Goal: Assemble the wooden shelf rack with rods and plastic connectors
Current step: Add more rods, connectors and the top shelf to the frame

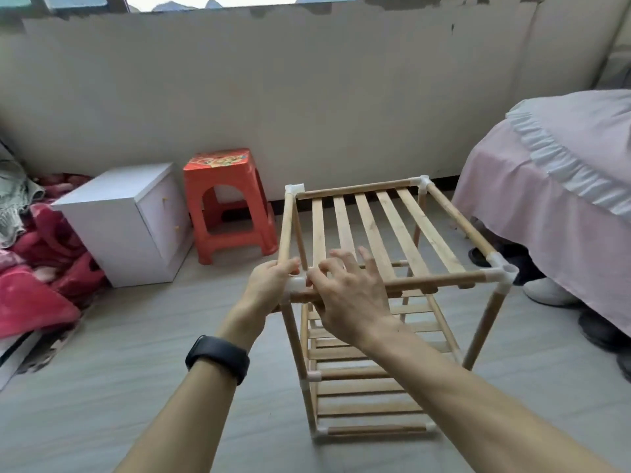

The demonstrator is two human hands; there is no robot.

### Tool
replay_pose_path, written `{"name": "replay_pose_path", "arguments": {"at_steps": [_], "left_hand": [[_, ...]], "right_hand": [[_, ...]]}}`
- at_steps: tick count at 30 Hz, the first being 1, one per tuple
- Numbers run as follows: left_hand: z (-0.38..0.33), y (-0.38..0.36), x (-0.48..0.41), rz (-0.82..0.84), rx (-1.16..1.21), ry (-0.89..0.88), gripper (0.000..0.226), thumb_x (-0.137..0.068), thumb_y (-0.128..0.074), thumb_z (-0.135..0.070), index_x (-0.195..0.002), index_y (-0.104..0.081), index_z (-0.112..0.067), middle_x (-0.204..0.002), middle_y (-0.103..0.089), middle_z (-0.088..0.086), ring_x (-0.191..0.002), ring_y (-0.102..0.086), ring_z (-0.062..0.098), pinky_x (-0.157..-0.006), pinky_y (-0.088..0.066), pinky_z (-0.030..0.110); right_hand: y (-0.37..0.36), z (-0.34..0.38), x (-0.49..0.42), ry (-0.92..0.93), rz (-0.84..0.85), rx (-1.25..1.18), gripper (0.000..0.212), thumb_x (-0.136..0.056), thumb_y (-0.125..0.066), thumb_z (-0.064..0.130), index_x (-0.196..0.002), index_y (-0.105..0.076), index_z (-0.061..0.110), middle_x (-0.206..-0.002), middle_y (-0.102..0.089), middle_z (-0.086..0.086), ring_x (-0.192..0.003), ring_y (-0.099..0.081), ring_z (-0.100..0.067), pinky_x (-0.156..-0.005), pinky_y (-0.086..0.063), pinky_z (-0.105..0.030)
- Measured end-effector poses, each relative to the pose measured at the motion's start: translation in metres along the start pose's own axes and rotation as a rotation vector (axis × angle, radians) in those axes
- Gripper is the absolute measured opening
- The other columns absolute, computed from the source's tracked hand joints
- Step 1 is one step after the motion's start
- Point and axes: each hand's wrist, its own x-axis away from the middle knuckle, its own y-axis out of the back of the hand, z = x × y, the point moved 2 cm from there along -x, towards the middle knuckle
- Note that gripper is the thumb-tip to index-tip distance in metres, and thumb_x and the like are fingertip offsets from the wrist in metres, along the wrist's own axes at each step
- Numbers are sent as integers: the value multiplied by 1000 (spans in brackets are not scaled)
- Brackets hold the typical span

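The rack (pixel 406 230), on the floor (pixel 136 370), looks light and stiff but loose-jointed, so it is best held at the corners. Left grip (pixel 273 281) curls round its corner by the connector (pixel 295 284); right grip (pixel 348 295), just beside, lies spread-fingered on the front rod (pixel 444 280).

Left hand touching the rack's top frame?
Touching. Head view: left hand curls round the rack's left top rod by the near corner connector.
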Motion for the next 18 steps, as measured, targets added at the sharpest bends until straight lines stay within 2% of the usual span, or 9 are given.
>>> {"name": "replay_pose_path", "arguments": {"at_steps": [3, 7, 8, 12, 14, 16, 18], "left_hand": [[-3, 5, -2, -5, -1, -29, 22, -100, -60, -34, -96, -66, -13, -105, -73, 20, -93, -73, 37, -70, -55, 34], [-3, 9, -5, 90, -36, -26, 23, -99, -62, -33, -101, -64, -10, -108, -73, 23, -98, -72, 38, -89, -55, 43], [-4, 9, -5, 113, -40, -27, 22, -98, -63, -31, -102, -63, -10, -107, -73, 22, -94, -73, 34, -88, -57, 42], [-7, 5, -5, 200, -51, -25, 9, -98, -61, -19, -98, -57, -11, -96, -71, 16, -70, -75, 22, -67, -60, 30], [-7, 3, -4, 215, -54, -24, 7, -98, -59, -17, -98, -55, -11, -95, -69, 13, -71, -76, 24, -71, -62, 35], [-7, 1, -3, 256, -83, -26, 8, -100, -55, -18, -101, -55, -11, -93, -74, 10, -76, -77, 27, -75, -62, 38], [-6, 0, -1, 317, -112, -28, 12, -101, -53, -21, -103, -57, -10, -90, -78, 7, -79, -77, 25, -70, -60, 32]], "right_hand": [[0, -3, -2, 0, -36, -9, 21, -100, -51, 39, -119, -60, 34, -126, -61, 2, -117, -56, -27, -99, -41, -49], [-2, -15, 2, 20, -51, 7, 23, -100, -51, 46, -116, -63, 35, -128, -60, 2, -111, -59, -27, -85, -46, -45], [-3, -16, 1, 20, -47, 9, 22, -100, -52, 47, -115, -63, 36, -128, -60, 2, -111, -59, -27, -84, -46, -45], [-2, -27, -1, -18, -8, -5, 22, -99, -52, 49, -120, -59, 44, -136, -55, 7, -120, -54, -24, -86, -44, -46], [-3, -32, -1, -42, 4, -3, 25, -100, -49, 50, -124, -56, 46, -138, -52, 8, -123, -51, -22, -83, -44, -46], [-6, -33, -2, -46, 25, 11, 26, -101, -48, 49, -126, -54, 45, -139, -50, 7, -125, -48, -22, -79, -45, -46], [-2, -32, -5, -48, 23, 20, 25, -101, -48, 48, -126, -54, 43, -139, -50, 6, -124, -48, -22, -78, -45, -46]]}}
